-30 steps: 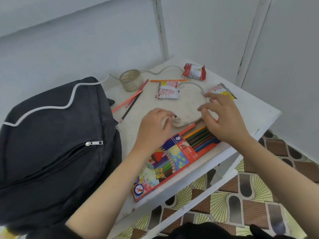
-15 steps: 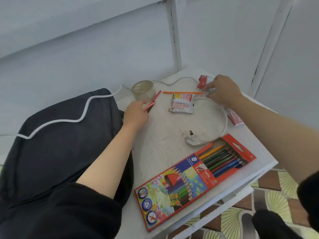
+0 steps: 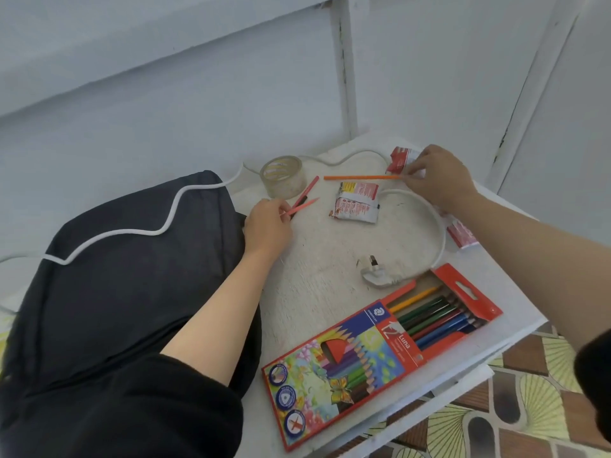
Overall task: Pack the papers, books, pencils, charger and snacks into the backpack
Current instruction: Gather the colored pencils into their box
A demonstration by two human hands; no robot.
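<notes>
White-painted table [image 3: 317, 292], head view. The left hand [image 3: 266, 223] lies at the table's left edge beside the black backpack [image 3: 132, 276], forearm across the bag, fingers curled and pinching the near end of a pink pencil [image 3: 301, 205]. The pencil's tip points up and right. A second, red and dark pencil [image 3: 307, 191] lies just beside it, against the tape roll [image 3: 281, 176].

The right hand [image 3: 436, 178] reaches across to the far side, fingertips pinched on the right end of an orange pencil [image 3: 360, 177] lying flat. It partly covers one snack packet [image 3: 400, 158]. A second packet [image 3: 357, 201] lies mid-table, and a third [image 3: 461, 233] under the right forearm.

The charger plug [image 3: 377, 276] rests near the open pencil box [image 3: 380, 342]. Its white cable [image 3: 436, 223] loops round and trails over the backpack.
</notes>
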